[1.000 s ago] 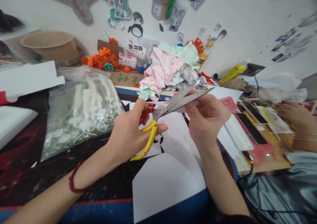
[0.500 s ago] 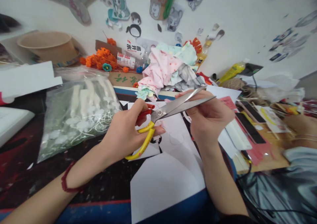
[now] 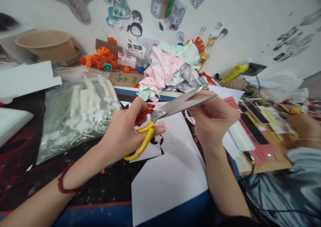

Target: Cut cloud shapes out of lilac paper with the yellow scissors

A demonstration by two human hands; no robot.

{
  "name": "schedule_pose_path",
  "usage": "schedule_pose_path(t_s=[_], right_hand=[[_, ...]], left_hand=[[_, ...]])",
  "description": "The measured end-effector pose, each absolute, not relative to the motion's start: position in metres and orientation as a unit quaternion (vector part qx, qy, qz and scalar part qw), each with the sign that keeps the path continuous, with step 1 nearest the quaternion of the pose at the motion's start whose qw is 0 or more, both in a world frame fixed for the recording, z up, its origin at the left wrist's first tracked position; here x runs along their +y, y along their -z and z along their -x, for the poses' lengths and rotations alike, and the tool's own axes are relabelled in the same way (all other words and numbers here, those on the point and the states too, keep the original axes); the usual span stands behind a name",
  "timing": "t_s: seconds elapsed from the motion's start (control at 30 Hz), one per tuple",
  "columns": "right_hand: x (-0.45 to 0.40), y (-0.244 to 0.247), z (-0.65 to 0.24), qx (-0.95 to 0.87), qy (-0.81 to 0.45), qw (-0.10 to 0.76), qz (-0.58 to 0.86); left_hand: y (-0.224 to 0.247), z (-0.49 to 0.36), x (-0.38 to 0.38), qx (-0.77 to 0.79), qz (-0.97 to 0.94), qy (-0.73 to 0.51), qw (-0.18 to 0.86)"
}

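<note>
My left hand is closed around the yellow and red handles of a pair of scissors. The two metal blades point to the right and stand slightly apart. Behind their tips, my right hand has its fingers curled in a pinch; anything between them is hidden by the blades and fingers. Below both hands lies white paper, with a faint curved line on its upper part. A smaller white piece with a black and white print shows under the scissor handles.
At left lies a clear zip bag of white and green parts. A pile of patterned cloth and orange flowers sit along the wall. On the right are phones and another person's arm.
The scissors and my left hand have shifted slightly to the left. My right hand keeps its pinch near the blade tips, a touch lower and farther right.
</note>
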State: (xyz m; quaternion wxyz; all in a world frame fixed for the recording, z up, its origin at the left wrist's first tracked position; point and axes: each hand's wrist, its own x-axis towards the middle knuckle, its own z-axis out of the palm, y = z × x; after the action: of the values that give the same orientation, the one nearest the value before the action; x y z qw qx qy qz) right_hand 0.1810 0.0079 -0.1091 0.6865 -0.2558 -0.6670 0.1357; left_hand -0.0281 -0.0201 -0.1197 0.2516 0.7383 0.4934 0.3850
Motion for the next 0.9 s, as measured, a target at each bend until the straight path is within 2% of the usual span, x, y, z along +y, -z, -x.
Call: schedule_pose_path(t_s=[0.1, 0.27, 0.5, 0.9], right_hand=[[0.003, 0.108, -0.182, -0.673, -0.163, 0.663, 0.285], [-0.005, 0.109, -0.178, -0.707, -0.227, 0.567, 0.357], [-0.007, 0.115, -0.168, -0.741, -0.283, 0.503, 0.343], [-0.007, 0.113, -0.167, -0.769, -0.238, 0.462, 0.371]], left_hand=[[0.123, 0.026, -0.02, 0.47, -0.684, -0.465, 0.308], [0.12, 0.021, -0.025, 0.357, -0.624, -0.575, 0.39], [0.124, 0.016, -0.029, 0.375, -0.619, -0.581, 0.372], [0.126, 0.02, -0.023, 0.355, -0.613, -0.609, 0.357]])
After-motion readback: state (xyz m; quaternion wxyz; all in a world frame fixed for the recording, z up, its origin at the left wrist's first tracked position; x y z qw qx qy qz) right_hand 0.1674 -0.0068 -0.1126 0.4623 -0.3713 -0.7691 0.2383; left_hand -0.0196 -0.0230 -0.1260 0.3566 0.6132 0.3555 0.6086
